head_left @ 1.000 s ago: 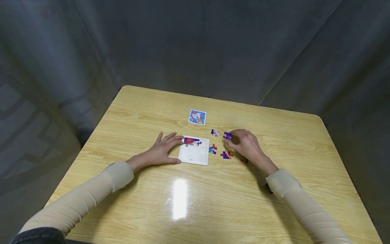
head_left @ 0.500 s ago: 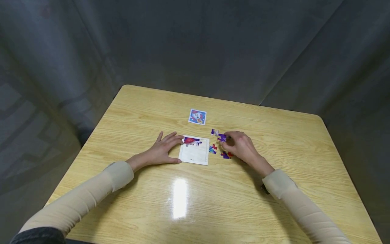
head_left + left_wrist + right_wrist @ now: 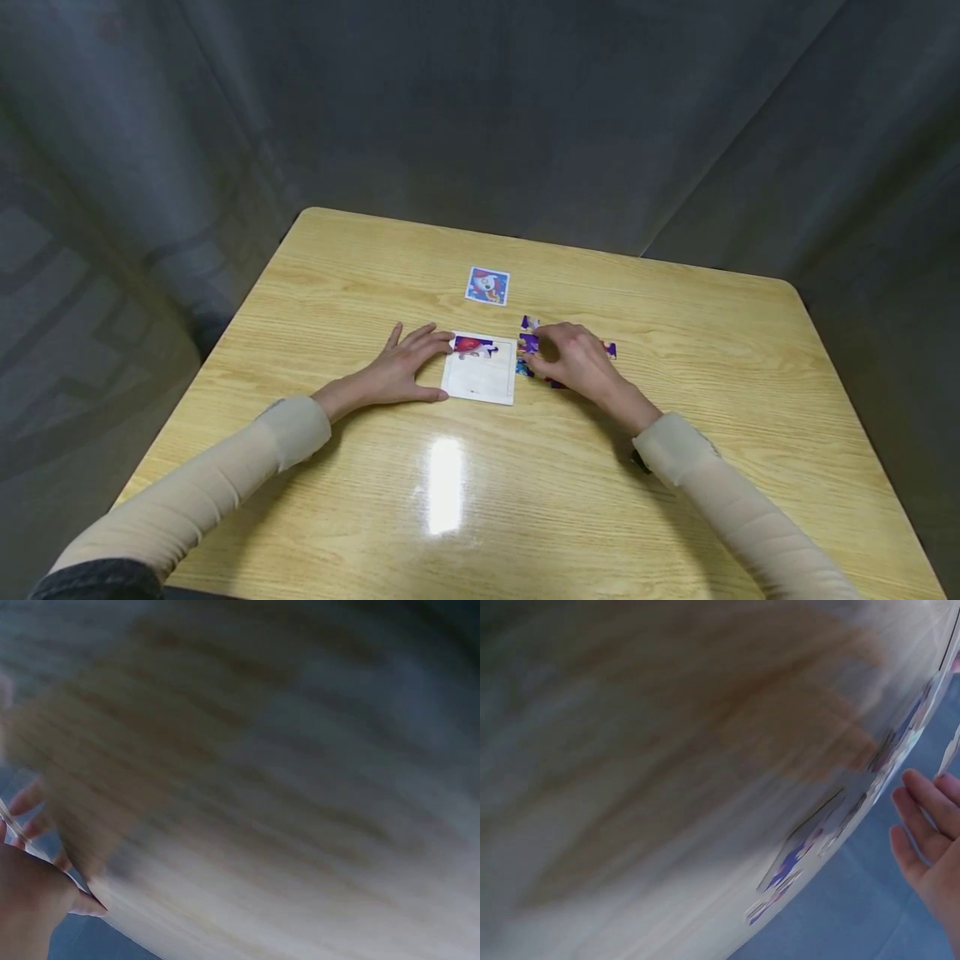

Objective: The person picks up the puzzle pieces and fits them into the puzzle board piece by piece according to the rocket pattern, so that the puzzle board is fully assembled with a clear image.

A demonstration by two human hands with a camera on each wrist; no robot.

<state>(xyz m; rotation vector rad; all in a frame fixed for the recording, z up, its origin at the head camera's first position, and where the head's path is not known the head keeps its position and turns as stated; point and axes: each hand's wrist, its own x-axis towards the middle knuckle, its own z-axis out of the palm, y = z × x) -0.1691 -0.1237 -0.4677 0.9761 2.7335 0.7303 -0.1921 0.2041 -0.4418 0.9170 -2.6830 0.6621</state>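
Note:
My left hand (image 3: 397, 371) rests with spread, nearly straight fingers along the left edge of a white puzzle tray (image 3: 480, 388). Joined purple, red and white pieces (image 3: 472, 347) lie in the tray's upper left. Just right of the tray, my right hand (image 3: 579, 360) pinches a purple puzzle piece (image 3: 528, 342) between thumb and fingers. In the right wrist view that piece (image 3: 951, 753) shows edge-on at the fingertips. A purple-and-white piece (image 3: 529, 323) lies above it and a blue piece (image 3: 522, 367) below, partly under the hand.
A small picture card (image 3: 487, 286) of a white figure on blue lies beyond the tray. Right of my right hand, another puzzle piece (image 3: 611, 350) shows partly. The wooden table (image 3: 360, 500) ends at grey curtains (image 3: 480, 125).
My right hand has carried the purple piece left, close to the tray's right edge. A piece has come into view behind that hand. My left hand has stayed put.

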